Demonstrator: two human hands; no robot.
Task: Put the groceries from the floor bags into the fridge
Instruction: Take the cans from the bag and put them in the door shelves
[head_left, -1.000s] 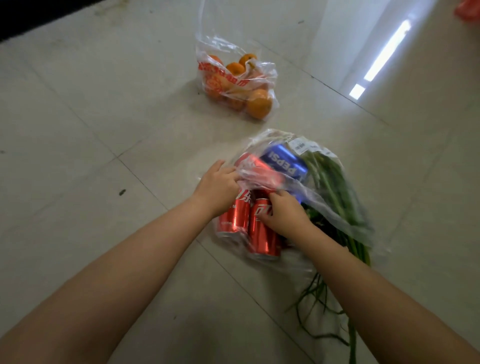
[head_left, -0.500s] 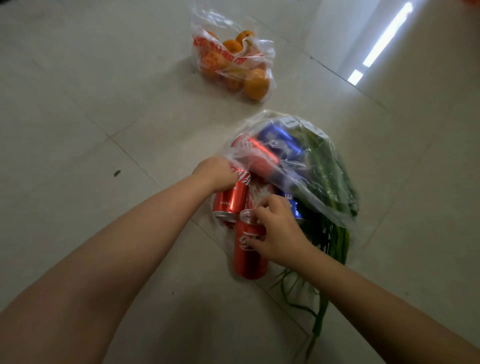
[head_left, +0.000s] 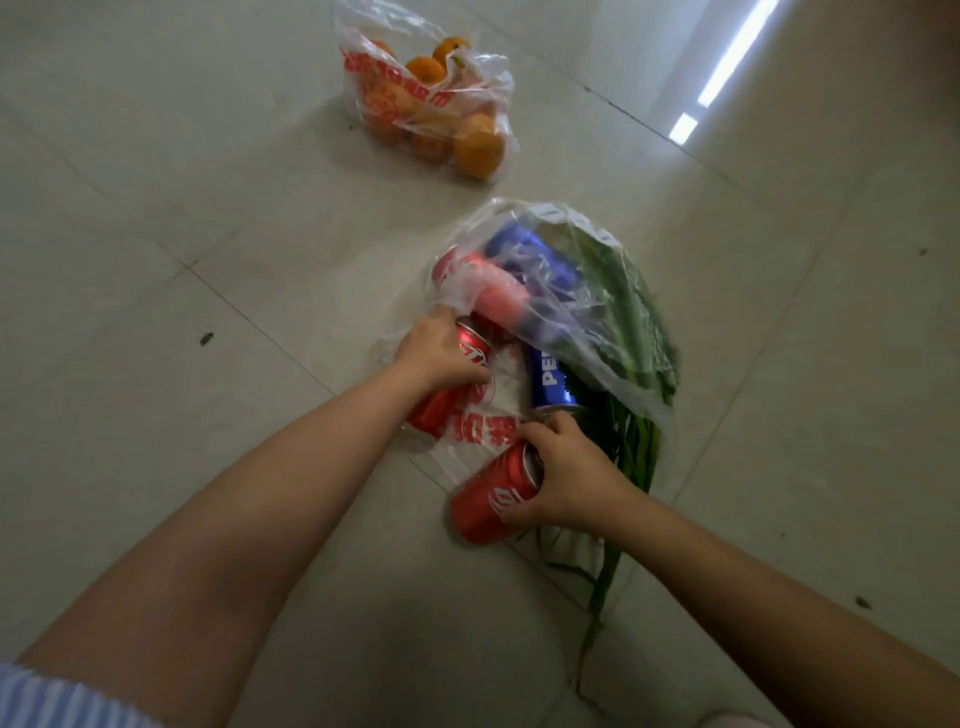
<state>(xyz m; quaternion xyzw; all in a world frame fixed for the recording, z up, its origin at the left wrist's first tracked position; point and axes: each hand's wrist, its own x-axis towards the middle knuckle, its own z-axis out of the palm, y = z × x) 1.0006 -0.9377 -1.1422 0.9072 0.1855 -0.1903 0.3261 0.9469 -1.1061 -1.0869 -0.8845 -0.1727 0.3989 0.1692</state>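
Note:
A clear plastic bag (head_left: 561, 291) lies on the tiled floor, holding red cola cans, blue Pepsi cans (head_left: 548, 379) and long green vegetables (head_left: 634, 332). My right hand (head_left: 571, 475) grips one red can (head_left: 491, 501), which lies on its side outside the bag's mouth. My left hand (head_left: 441, 356) holds another red can (head_left: 470, 351) at the bag's opening, with the plastic bunched under its fingers. A second bag (head_left: 415, 98) with oranges sits farther back.
Pale floor tiles (head_left: 182, 234) stretch to the left and front. Green stalks (head_left: 602, 587) trail out of the bag toward me on the right. A bright light reflection streaks the floor at the upper right.
My right hand has pulled a red can out of the bag and toward me. My left hand has slid down onto another red can at the bag's mouth.

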